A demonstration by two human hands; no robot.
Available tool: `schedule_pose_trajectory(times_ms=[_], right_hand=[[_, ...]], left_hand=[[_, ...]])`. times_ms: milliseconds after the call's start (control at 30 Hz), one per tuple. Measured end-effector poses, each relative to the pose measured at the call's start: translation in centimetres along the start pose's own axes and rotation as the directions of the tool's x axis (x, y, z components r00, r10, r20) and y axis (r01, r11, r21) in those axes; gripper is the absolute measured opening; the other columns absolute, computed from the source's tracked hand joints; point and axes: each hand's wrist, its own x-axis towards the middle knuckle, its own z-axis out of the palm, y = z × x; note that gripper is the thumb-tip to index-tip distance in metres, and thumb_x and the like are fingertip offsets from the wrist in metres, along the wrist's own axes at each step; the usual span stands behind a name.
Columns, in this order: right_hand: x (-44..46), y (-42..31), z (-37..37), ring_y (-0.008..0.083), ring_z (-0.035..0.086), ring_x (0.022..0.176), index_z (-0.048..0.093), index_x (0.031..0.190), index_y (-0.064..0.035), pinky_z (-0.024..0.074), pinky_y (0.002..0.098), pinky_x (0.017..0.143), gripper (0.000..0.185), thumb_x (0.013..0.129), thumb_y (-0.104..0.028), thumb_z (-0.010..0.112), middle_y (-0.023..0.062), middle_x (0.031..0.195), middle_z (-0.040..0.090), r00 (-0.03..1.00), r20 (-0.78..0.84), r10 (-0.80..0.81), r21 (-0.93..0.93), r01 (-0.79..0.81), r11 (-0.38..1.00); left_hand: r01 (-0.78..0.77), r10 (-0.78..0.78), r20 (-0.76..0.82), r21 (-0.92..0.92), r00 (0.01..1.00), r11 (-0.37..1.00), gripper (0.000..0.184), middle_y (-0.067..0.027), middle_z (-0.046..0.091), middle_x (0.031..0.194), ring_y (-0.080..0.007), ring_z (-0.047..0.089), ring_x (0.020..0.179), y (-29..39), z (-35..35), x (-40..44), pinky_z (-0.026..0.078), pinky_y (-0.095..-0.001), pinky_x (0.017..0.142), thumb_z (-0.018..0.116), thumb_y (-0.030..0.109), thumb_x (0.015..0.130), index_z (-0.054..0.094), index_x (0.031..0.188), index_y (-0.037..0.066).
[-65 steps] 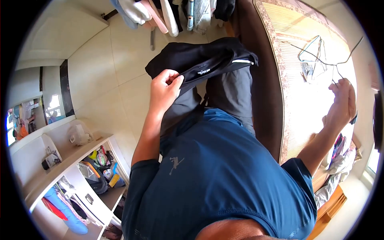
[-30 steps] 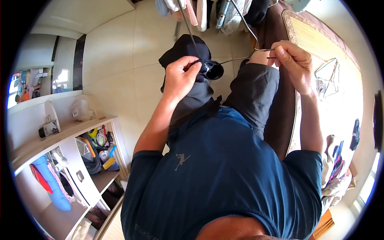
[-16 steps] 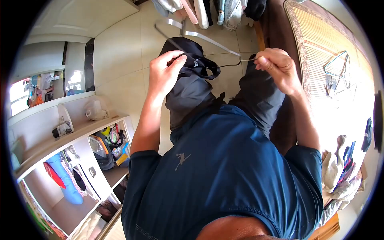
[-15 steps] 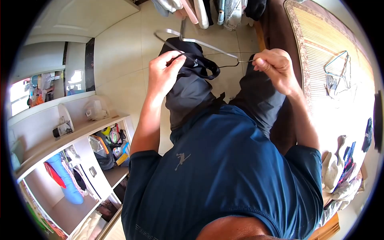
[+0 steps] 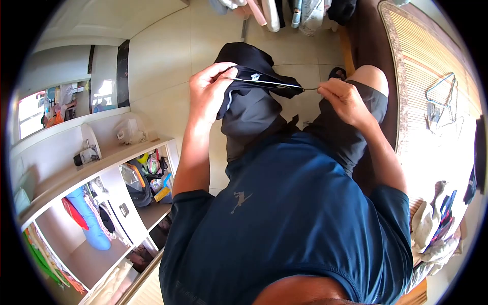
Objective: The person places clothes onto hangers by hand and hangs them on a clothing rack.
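A black garment (image 5: 244, 56) with a small white mark lies draped over one knee and thigh. My left hand (image 5: 207, 94) is closed on its edge, thumb against fingers. A thin wire hanger (image 5: 277, 83) stretches across the garment's opening, one end reaching my left fingers. My right hand (image 5: 343, 99) pinches the hanger's hook end, out to the right of the cloth. Part of the hanger is hidden in or behind the garment.
On the right, a bed with a woven mat (image 5: 414, 56) holds another hanger (image 5: 442, 96) and some clothes (image 5: 432, 218). Hanging clothes (image 5: 310, 15) show at the top. Open shelves (image 5: 152, 218) with bags and fabric stand at lower left.
The hanger's wide frame, which stood clear above the garment, now lies nearly flat across its opening. The black cloth is spread wider over the knee. Both hands keep their grip.
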Motion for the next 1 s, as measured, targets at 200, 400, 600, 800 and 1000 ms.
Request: schedule_pose_trajectory(times_ms=[200,400,600,800,1000], right_hand=[[0.6,-0.5,0.4,0.0371,0.061,0.078,0.067,0.102,0.0037,0.05,0.0409,0.072,0.012,0.098,-0.008,0.066,0.0188,0.085,0.062,0.999,-0.023,-0.033,-0.041,0.032,0.999],[1.5,-2.0,-0.3,0.0393,0.062,0.081,0.066,0.097,0.0019,0.0504,0.045,0.072,0.009,0.096,-0.007,0.066,0.0182,0.083,0.063,0.985,-0.029,-0.169,-0.268,0.155,0.951],[3.1,-7.5,-1.2,0.0345,0.061,0.076,0.063,0.088,-0.0008,0.0507,0.0447,0.065,0.007,0.088,-0.005,0.068,0.0137,0.077,0.059,0.93,0.011,-0.367,-0.449,0.333,0.829],[7.1,-13.4,-1.8,0.0318,0.064,0.077,0.064,0.086,-0.005,0.0527,0.0428,0.065,0.01,0.076,-0.005,0.064,0.0099,0.078,0.061,0.801,0.142,-0.581,-0.592,0.539,0.598],[13.0,-18.7,-5.6,0.0364,0.068,0.074,0.07,0.087,0.0,0.0545,0.043,0.067,0.008,0.088,-0.008,0.067,0.0178,0.078,0.067,0.769,0.164,-0.618,-0.547,0.592,0.592]], left_hand=[[-0.043,0.057,-0.088,0.15,0.995,0.988,0.014,-0.0009,0.071,0.091,-0.0063,0.062,0.082,1.4,-0.7,-1.3,0.049,-0.02,0.075,0.071,0.001,0.096,0.076,0.107,-0.006],[-0.35,0.435,-0.138,0.407,0.89,0.844,0.011,-0.0078,0.069,0.091,-0.013,0.062,0.075,2.4,-1.3,-1.8,0.049,-0.0267,0.068,0.074,0.005,0.093,0.076,0.102,-0.002],[-0.487,0.648,-0.046,0.621,0.76,0.615,0.011,-0.0087,0.064,0.091,-0.0238,0.062,0.082,3.1,-0.6,-1.8,0.051,-0.0345,0.072,0.077,0.003,0.087,0.078,0.099,0.002],[-0.608,0.698,0.16,0.648,0.698,0.459,0.015,-0.0088,0.066,0.088,-0.0231,0.064,0.083,5.4,-0.1,0.5,0.051,-0.0324,0.073,0.076,-0.001,0.083,0.079,0.098,0.002],[-0.592,0.458,0.376,0.532,0.806,0.606,0.015,-0.0096,0.073,0.088,-0.0196,0.068,0.078,11.0,-1.9,5.9,0.053,-0.0308,0.072,0.075,0.01,0.092,0.078,0.103,0.001]])
